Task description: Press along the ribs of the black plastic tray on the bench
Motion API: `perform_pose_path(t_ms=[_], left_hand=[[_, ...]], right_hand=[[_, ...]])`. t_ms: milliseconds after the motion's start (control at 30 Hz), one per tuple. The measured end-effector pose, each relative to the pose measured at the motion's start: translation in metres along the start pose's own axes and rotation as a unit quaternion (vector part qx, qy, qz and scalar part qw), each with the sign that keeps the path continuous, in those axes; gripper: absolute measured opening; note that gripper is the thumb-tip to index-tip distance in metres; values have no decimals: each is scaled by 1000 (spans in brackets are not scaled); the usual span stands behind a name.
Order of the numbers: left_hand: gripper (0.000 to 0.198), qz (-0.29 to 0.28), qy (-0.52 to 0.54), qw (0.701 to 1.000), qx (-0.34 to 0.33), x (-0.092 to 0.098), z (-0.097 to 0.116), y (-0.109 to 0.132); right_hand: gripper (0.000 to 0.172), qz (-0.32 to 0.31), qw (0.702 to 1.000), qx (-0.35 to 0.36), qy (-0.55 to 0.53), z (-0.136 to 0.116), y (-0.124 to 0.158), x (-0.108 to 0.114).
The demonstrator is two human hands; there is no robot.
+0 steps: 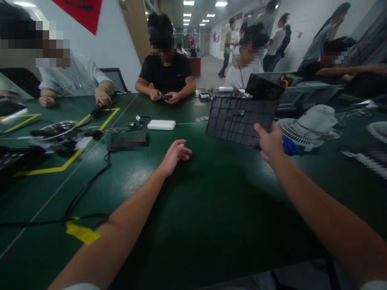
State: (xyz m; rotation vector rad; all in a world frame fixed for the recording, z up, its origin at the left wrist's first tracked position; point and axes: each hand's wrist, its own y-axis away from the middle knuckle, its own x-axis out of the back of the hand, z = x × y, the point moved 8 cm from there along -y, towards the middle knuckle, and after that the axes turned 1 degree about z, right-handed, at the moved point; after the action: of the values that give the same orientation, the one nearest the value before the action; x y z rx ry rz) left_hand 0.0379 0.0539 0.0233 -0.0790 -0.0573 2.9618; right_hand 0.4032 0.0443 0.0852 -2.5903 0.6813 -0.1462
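Note:
My right hand (pixel 272 143) grips the near right corner of a dark flat plastic panel (pixel 236 121) with a grid of ribs and a small raised piece on its face. The thumb lies on the side facing me, and the panel is tilted above the table. Another black flat piece (pixel 264 86) shows behind its upper right corner; whether the two are joined I cannot tell. Holding nothing, my left hand (pixel 175 156) is over the green table (pixel 193 225) with its fingers loosely apart. Beyond it lies a white oblong case (pixel 161 125).
A white fan-like grille part (pixel 311 125) and blue cloth (pixel 290 146) are at right. A black power strip (pixel 128 141), cables (pixel 90 185) and a yellow tag (pixel 81 233) lie at left. Across the table, a person in black (pixel 165 72) handles a small object; others sit nearby.

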Motion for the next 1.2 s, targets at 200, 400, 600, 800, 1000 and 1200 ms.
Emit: perform_pose_path(t_ms=[200,400,600,800,1000,1200], left_hand=[[73,24,125,991,37,5,6,4],[48,95,50,992,62,16,5,14],[46,120,14,991,57,30,1,29],[46,111,-17,993,35,27,1,29],[44,94,-16,995,31,27,-2,25],[40,76,-20,997,27,25,-6,20]], right_hand=[[42,-191,954,-208,-101,45,64,-67],[33,-270,952,-142,-26,35,88,-94],[45,-215,953,-60,206,48,45,-68],[62,-203,883,5,423,62,6,-80],[64,-301,804,83,506,68,1,-118],[56,-329,770,102,537,75,4,-119]])
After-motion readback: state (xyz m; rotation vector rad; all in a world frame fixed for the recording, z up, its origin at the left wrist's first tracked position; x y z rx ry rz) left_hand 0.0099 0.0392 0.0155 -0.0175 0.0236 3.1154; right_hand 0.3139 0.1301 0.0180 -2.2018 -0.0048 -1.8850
